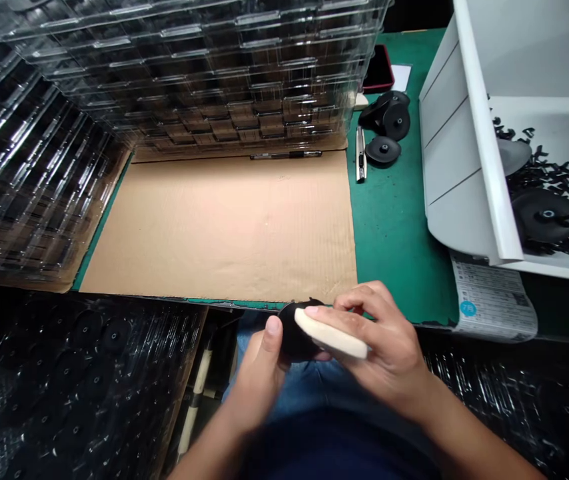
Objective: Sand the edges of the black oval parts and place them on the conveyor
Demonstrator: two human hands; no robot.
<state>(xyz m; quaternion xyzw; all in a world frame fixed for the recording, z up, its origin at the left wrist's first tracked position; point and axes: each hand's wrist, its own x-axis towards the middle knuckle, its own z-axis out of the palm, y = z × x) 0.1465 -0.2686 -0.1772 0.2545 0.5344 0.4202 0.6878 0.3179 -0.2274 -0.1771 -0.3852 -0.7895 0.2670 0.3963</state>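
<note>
My left hand [258, 377] is closed on the edge of a round black plastic part [294, 339], held over my lap just in front of the table edge. The thumb lies along the part's left rim. In my right hand [392, 347] is a flat cream-coloured handle [333, 335] with rounded ends, tilted across the right side of the black part. The index finger rests along its top. Its underside is hidden, so I cannot tell whether it touches the part or carries a blade.
Stacked clear plastic trays [204, 73] stand behind a cardboard sheet [224, 227]; a pen [284, 155] lies along its back edge. Rightward are a utility knife [361, 155], black round parts [383, 151] and a white bin [452, 133] holding small black pieces [559, 177].
</note>
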